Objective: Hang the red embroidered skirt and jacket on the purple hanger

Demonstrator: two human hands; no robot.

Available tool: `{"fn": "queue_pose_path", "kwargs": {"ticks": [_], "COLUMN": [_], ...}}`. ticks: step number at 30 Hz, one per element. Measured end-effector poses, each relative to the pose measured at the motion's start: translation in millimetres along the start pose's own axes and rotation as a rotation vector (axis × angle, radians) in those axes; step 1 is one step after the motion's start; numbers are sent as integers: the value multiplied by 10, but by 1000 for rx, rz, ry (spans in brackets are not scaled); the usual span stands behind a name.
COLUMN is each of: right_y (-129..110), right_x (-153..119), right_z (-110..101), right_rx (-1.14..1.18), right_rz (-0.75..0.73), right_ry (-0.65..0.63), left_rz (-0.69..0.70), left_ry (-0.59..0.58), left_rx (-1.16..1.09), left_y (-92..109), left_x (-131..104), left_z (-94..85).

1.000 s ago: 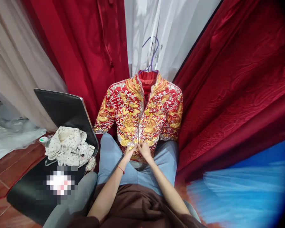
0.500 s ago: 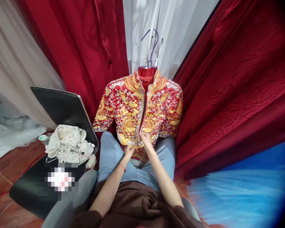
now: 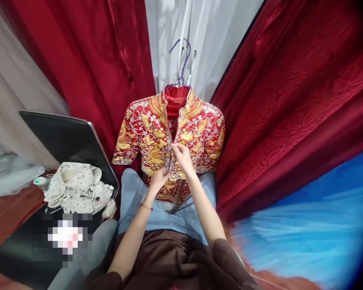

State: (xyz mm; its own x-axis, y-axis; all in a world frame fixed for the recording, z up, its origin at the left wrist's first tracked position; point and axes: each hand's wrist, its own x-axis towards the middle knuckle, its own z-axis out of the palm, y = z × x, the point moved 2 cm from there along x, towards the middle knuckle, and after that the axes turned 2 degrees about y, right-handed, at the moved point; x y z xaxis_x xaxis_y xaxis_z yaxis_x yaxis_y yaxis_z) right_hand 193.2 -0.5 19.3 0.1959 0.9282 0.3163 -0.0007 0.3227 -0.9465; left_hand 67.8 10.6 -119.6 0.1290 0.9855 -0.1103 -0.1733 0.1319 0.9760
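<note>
A red jacket [image 3: 157,133] with gold and silver embroidery and a stand-up collar hangs in front of me on a purple hanger [image 3: 186,60]. Its front edges meet low down and part in a V toward the collar. At the bottom of the V, halfway up the front, my right hand [image 3: 183,157] is pinched on the zipper; the pull itself is hidden by the fingers. My left hand [image 3: 159,178] grips the jacket's hem beside the front opening. Below the hem, more red and gold embroidered cloth [image 3: 170,196] hangs between my knees.
On my left a black chair [image 3: 15,249] holds a polka-dotted white cloth [image 3: 75,187], a small green-lidded container [image 3: 40,182] and a blurred item. Red curtains [image 3: 290,100] stand behind and to the right. Blue tulle [image 3: 290,233] spreads at the lower right.
My right hand has moved up the jacket's front from near the hem, and the edges below it are now together. The left hand stays at the hem. The view has shifted slightly right.
</note>
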Motion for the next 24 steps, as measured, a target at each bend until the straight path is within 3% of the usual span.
{"fn": "queue_pose_path", "kwargs": {"ticks": [1,3,4,7,11,18,24], "right_y": [-2,-11,-13,-19,-185,-856,-709], "right_x": [1,7,9,16,144,674,645], "right_z": [7,32,48,99,135,197,167], "right_rx": [-21,-72,-92,-94,33,59,-29], "right_rz": [-6,-18,-22,-22,-7,-63,-73], "right_ry": [1,4,6,10,39,116,82], "left_rz": [69,358,428,454,404,478,460], "left_ry": [34,178,241,229,200,219,155], "left_rx": [75,517,696,1093,1274,1344,1364], "left_y": [220,673,855,1156,1157,1189,1228], "left_x": [6,7,7,26,50,31,64], "left_z": [56,193,269,475,589,630,566]}}
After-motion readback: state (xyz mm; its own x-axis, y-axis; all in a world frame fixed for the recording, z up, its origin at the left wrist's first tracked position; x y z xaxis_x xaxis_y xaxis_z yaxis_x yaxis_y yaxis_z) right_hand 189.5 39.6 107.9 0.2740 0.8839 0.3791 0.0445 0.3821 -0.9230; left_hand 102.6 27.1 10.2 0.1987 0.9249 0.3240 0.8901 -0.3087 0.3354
